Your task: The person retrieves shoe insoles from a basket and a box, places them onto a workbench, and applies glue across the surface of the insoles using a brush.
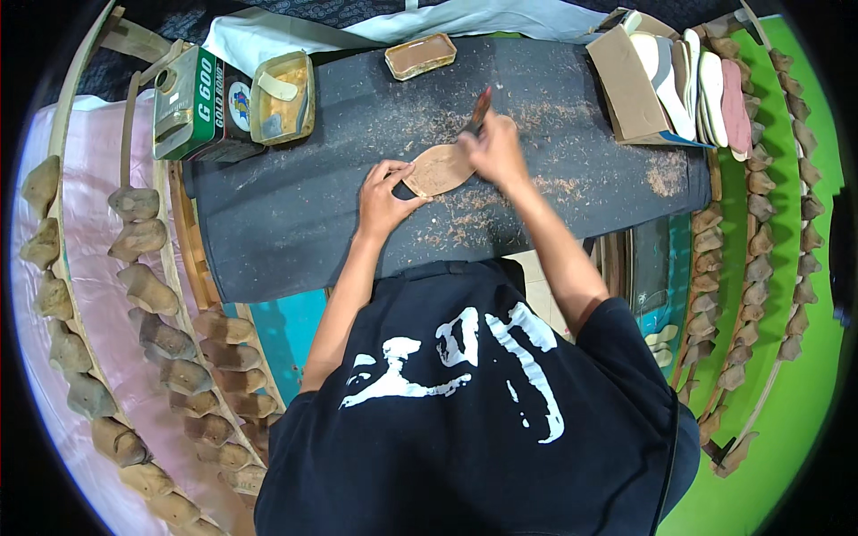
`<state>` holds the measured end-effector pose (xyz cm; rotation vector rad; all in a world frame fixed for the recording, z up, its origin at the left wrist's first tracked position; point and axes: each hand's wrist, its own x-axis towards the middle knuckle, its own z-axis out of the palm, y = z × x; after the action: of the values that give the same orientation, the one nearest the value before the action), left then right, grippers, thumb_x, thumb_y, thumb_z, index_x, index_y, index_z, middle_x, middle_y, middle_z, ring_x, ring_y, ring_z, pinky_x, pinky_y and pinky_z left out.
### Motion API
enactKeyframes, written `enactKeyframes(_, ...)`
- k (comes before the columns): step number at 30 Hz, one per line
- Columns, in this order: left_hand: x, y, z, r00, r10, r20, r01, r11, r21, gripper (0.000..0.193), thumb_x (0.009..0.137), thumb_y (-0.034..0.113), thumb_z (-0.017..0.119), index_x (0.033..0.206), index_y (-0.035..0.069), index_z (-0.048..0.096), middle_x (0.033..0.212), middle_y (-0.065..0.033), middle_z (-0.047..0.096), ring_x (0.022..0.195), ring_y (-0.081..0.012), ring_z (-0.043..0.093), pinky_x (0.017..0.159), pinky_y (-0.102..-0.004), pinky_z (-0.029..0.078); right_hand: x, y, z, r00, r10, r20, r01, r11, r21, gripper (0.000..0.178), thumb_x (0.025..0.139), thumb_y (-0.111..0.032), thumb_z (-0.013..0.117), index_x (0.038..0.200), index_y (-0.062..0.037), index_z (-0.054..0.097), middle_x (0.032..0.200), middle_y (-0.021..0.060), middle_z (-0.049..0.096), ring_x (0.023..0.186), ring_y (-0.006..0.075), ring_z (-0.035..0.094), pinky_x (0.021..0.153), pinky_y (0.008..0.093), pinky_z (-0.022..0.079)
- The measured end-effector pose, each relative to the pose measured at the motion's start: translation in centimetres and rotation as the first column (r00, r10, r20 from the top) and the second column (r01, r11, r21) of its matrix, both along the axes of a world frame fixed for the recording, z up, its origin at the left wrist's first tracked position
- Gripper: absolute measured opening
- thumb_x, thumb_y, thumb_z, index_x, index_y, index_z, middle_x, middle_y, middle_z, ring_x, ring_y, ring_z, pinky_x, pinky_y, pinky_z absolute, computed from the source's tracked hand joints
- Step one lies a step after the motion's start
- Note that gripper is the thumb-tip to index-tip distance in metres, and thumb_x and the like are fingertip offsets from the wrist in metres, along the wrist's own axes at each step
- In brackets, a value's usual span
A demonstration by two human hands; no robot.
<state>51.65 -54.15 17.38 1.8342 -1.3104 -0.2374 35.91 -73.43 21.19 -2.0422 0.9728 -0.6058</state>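
A tan, sole-shaped piece [441, 170] lies on the dark cloth of the table, its surface rough with shavings on it. My left hand [386, 195] grips its near left end, fingers on top and thumb along the lower edge. Over the far right part of the sole is my right hand [496, 154], slightly blurred, closed around a slim hand tool [480, 109]. The tool has a reddish-brown end pointing up and away; its working end is hidden by the hand. Light brown shavings [460, 230] are scattered about the sole.
At the back left stand a green metal can [186, 107] and a tub [284, 94] holding a spreader. A shallow container [420, 55] sits at the far edge. A cardboard box [626, 85] with insoles is at right. Racks of wooden shoe lasts [147, 288] flank the table.
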Motion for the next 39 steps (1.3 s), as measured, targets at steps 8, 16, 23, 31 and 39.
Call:
enactKeyframes(8, 0.0, 0.0, 0.2, 1.000, -0.007, -0.005, 0.007, 1.000, 0.009, 0.063, 0.057, 0.020, 0.099, 0.115, 0.007, 0.080, 0.112, -0.0075, 0.073, 0.107, -0.0282, 0.070, 0.095, -0.0408, 0.056, -0.3, 3.4, -0.2, 0.983, -0.180, -0.036, 0.182, 0.982, 0.059, 0.025, 0.084, -0.013, 0.080, 0.088, 0.0047, 0.062, 0.078, 0.0240, 0.067, 0.065, 0.0345, 0.069, 0.058, 0.0419, 0.054)
enactKeyframes(16, 0.0, -0.2, 0.8, 1.000, -0.011, -0.010, 0.011, 1.000, 0.019, 0.083, 0.063, 0.023, 0.096, 0.139, 0.010, 0.066, 0.111, -0.0087, 0.073, 0.104, -0.0289, 0.069, 0.096, -0.0418, 0.055, 0.3, 7.5, -0.8, 0.978, 0.170, 0.125, -0.148, 0.974, -0.171, 0.019, 0.087, -0.005, 0.078, 0.099, 0.0042, 0.066, 0.087, 0.0207, 0.071, 0.078, 0.0370, 0.073, 0.070, 0.0427, 0.058)
enactKeyframes(23, 0.1, 0.1, 0.3, 1.000, -0.002, -0.003, 0.002, 1.000, 0.031, 0.109, 0.060, 0.027, 0.097, 0.157, 0.014, 0.048, 0.110, -0.0091, 0.072, 0.103, -0.0312, 0.068, 0.094, -0.0446, 0.055, 1.9, 7.6, 0.0, 0.931, 0.351, 0.100, -0.336, 0.932, -0.137, 0.027, 0.086, -0.009, 0.077, 0.104, 0.0033, 0.061, 0.093, 0.0222, 0.070, 0.092, 0.0446, 0.069, 0.082, 0.0490, 0.056)
enactKeyframes(31, -0.1, -0.1, -0.4, 1.000, -0.008, -0.026, 0.009, 1.000, 0.027, 0.109, 0.064, 0.028, 0.096, 0.159, 0.013, 0.044, 0.110, -0.0086, 0.074, 0.101, -0.0300, 0.069, 0.094, -0.0448, 0.055, 0.7, 7.5, -1.4, 0.920, 0.344, 0.187, -0.308, 0.930, -0.199, 0.036, 0.085, -0.009, 0.075, 0.117, 0.0037, 0.063, 0.099, 0.0258, 0.071, 0.093, 0.0459, 0.070, 0.083, 0.0503, 0.057)
enactKeyframes(39, -0.3, -0.3, 0.0, 0.999, 0.028, -0.026, -0.026, 0.997, 0.076, 0.114, 0.056, 0.025, 0.101, 0.156, 0.012, 0.048, 0.114, -0.0077, 0.075, 0.104, -0.0296, 0.070, 0.097, -0.0437, 0.055, 0.3, -0.1, -1.5, 0.998, 0.016, 0.067, -0.012, 0.998, -0.060, 0.030, 0.086, -0.012, 0.077, 0.105, 0.0012, 0.058, 0.088, 0.0236, 0.066, 0.080, 0.0423, 0.067, 0.073, 0.0498, 0.053)
